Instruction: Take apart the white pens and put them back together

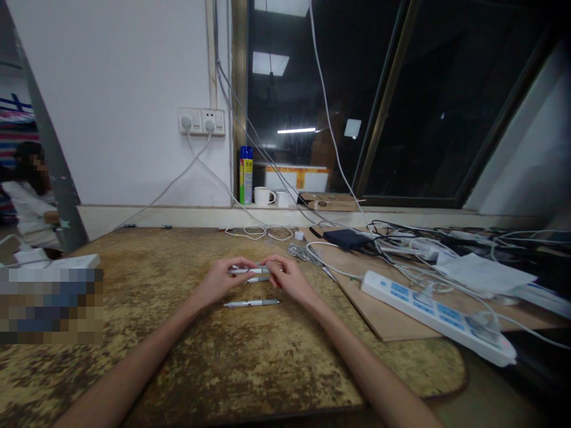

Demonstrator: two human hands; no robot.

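Observation:
My left hand [222,278] and my right hand [285,276] meet over the middle of the worn wooden table [267,368]. Both are closed with fingers and thumbs on a white-and-grey pen [250,271], which lies crosswise between them. Partly covered by my right fingers, a second pen [256,279] shows just below the held one; whether it touches the table I cannot tell. Nearer to me, a third pen [252,304] lies flat and crosswise on the table, touched by neither hand.
On the right, a white power strip [437,315] with plugs rests across a brown board [379,312], beside tangled cables and white paper [486,273]. A dark box [345,239] lies behind. A spray can [245,175] and white mug [263,195] stand on the windowsill. A person [31,202] is far left.

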